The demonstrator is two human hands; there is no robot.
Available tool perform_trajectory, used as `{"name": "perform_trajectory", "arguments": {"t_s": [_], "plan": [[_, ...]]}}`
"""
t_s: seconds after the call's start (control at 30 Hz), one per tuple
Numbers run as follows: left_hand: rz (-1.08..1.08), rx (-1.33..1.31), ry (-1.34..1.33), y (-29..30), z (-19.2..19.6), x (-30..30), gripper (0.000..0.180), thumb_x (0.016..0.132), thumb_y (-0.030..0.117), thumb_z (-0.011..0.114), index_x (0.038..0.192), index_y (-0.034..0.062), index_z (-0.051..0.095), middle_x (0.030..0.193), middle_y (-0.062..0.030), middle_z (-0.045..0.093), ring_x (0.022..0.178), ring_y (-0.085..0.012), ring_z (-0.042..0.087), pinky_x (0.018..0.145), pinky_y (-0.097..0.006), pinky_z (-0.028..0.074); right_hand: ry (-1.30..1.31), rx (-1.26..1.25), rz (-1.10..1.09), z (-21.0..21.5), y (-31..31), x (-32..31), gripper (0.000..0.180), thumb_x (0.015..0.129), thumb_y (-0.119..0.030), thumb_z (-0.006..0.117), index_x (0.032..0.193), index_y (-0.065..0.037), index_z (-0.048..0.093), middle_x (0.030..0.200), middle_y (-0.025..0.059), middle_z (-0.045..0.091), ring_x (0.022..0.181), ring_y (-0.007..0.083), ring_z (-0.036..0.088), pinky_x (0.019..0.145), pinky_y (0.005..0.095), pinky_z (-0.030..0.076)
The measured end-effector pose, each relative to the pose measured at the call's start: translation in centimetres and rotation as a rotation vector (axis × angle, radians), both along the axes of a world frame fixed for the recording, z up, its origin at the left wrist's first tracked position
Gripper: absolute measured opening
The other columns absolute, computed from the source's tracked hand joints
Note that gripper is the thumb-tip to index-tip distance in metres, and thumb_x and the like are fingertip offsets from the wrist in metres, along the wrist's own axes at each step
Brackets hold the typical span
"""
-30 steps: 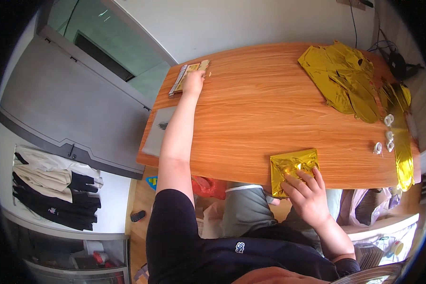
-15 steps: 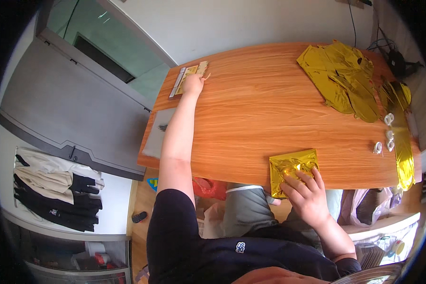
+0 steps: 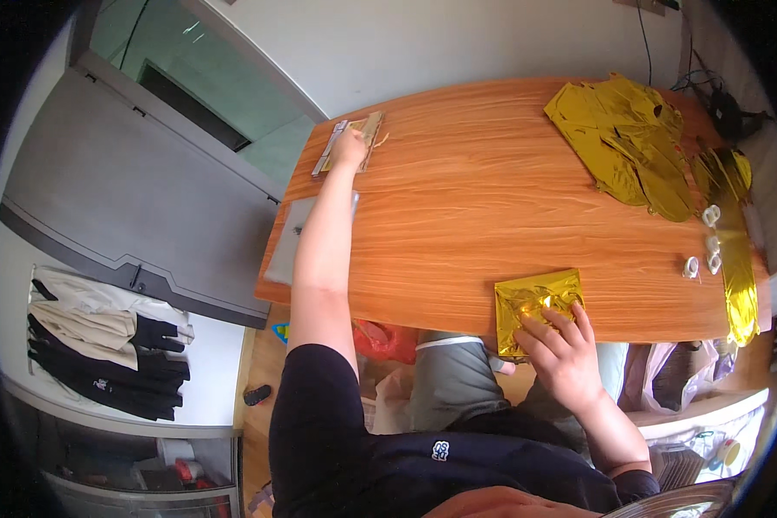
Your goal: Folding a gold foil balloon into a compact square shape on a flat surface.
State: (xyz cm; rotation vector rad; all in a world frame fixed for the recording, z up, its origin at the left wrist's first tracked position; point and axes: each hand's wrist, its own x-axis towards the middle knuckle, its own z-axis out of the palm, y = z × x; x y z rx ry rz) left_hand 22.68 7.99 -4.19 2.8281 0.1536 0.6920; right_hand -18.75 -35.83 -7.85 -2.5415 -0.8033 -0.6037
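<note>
At the far left of the table, my left hand is closed over a small stack of flat, paper-like packs. What its curled fingers pinch is hidden. A tan strip sticks out beyond the fingers, with a short string-like piece beside it. My right hand lies on a folded gold foil packet, its fingers stretched out and slightly apart. This shiny square rests at the table's near edge, its lower corner reaching over that edge.
Crumpled gold foil covers the back right of the wooden table. A long gold strip runs down the right side, near small white rolls. Under my left forearm lies a grey translucent sheet. Black cables occupy the far right corner.
My left hand has shifted slightly on the stack, and the tan strip beside it sits differently. My right hand still rests on the foil packet.
</note>
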Motion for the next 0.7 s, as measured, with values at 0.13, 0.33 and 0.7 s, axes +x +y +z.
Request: {"name": "perform_trajectory", "arguments": {"t_s": [0.13, 0.33, 0.7], "plan": [[-0.072, -0.065, -0.172, 0.4, 3.8, -3.2, 0.026, 0.101, 0.023, 0.052, 0.118, 0.0126, 0.069, 0.109, -0.0203, 0.072, 0.103, -0.0422, 0.068, 0.084, -0.050, 0.054, 0.019, 0.010, 0.000, 0.2, 0.0, -0.3, 0.044, 0.072, -0.015, 0.075, 0.116, -0.020, 0.070, 0.127, -0.0014, 0.066, 0.123, 0.0263, 0.058, 0.115, 0.0573, 0.036], [-0.391, -0.391, -0.495, 0.7, 10.1, -12.6, 0.034, 0.103, 0.010, 0.053, 0.137, 0.0061, 0.055, 0.103, -0.0147, 0.074, 0.094, -0.0243, 0.072, 0.075, -0.038, 0.055, 0.033, -0.061, 0.031, 0.7, -0.2, -0.9, 0.052, 0.071, -0.018, 0.075, 0.123, -0.019, 0.067, 0.133, 0.0004, 0.063, 0.126, 0.0276, 0.055, 0.117, 0.0578, 0.034], [-0.392, -1.184, 0.550, -6.5, 5.9, -24.3, 0.021, 0.102, 0.011, 0.060, 0.120, 0.0033, 0.065, 0.111, -0.0048, 0.070, 0.100, -0.0115, 0.068, 0.084, -0.028, 0.057, -0.095, -0.170, 0.106, 0.8, -1.7, 0.4, 0.036, 0.083, -0.021, 0.063, 0.118, -0.017, 0.068, 0.129, 0.0021, 0.066, 0.123, 0.0281, 0.060, 0.113, 0.0537, 0.042]]}}
